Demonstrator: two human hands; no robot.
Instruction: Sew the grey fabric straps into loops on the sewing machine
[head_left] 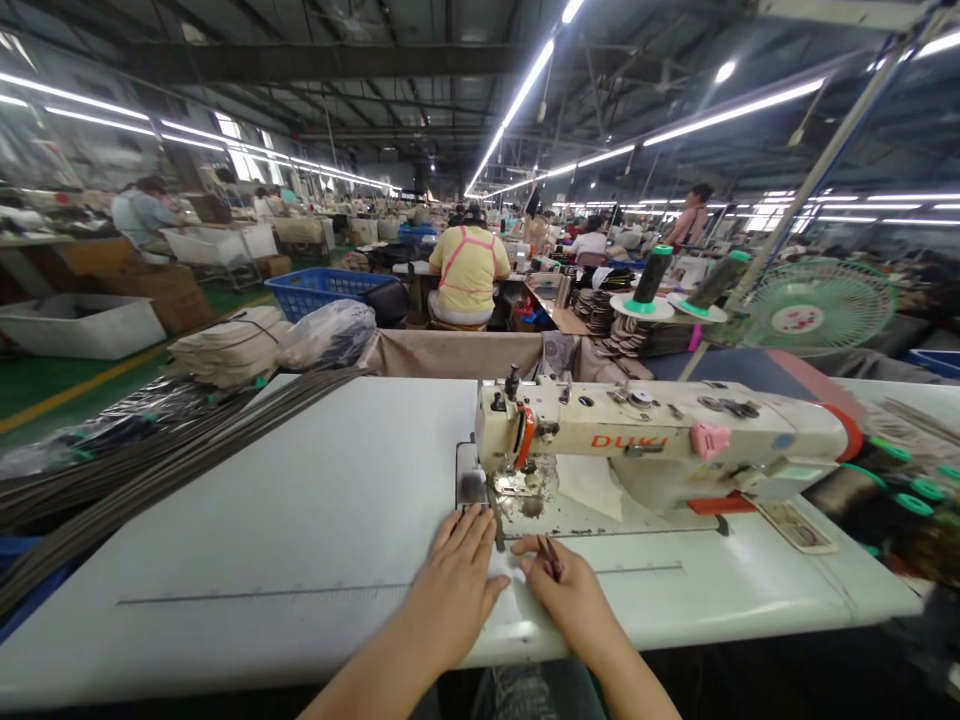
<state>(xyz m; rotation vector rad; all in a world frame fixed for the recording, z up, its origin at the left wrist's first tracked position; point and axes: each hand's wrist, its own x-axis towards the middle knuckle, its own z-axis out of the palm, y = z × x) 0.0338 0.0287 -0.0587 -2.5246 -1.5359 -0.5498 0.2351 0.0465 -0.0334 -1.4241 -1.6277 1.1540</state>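
table (247, 500) edge just below both hands (450, 590)

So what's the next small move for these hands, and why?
Probably ease the small dark piece pinched in the right hand forward toward the needle area of the DUKI sewing machine, with the flat left hand steadying. Both hands rest on the white table just in front of the machine, so a short push looks most sensible.
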